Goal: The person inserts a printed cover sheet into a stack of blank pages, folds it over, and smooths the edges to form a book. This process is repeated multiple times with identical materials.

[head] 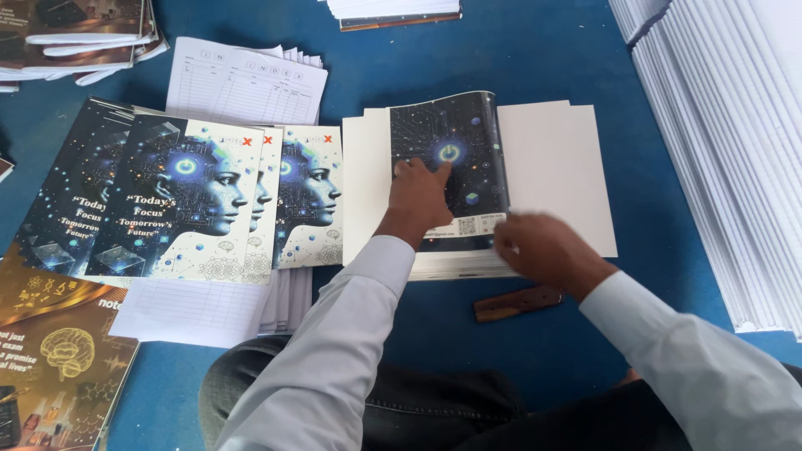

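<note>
While the left hand (420,194) presses flat, fingers spread, on the dark folded cover (449,167) mid-mat, the right hand (539,249) sits blurred at its near-right corner; grip's unclear. Cover runs lengthwise away from the person.

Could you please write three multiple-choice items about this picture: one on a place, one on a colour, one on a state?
1. Where does the wooden piece lie?
A. on the blue surface, near the person, beside the right hand
B. on the printed covers at the left
C. on the white stacks at the right

2. What colour is the surface?
A. red
B. blue
C. green

3. How is the left hand?
A. lifted in the air
B. closed around the wooden piece
C. pressed flat on the dark cover

Answers:
1 A, it rests on bare blue below the paper pile.
2 B, blue shows between all stacks.
3 C, its fingers lie on the cover.
</note>
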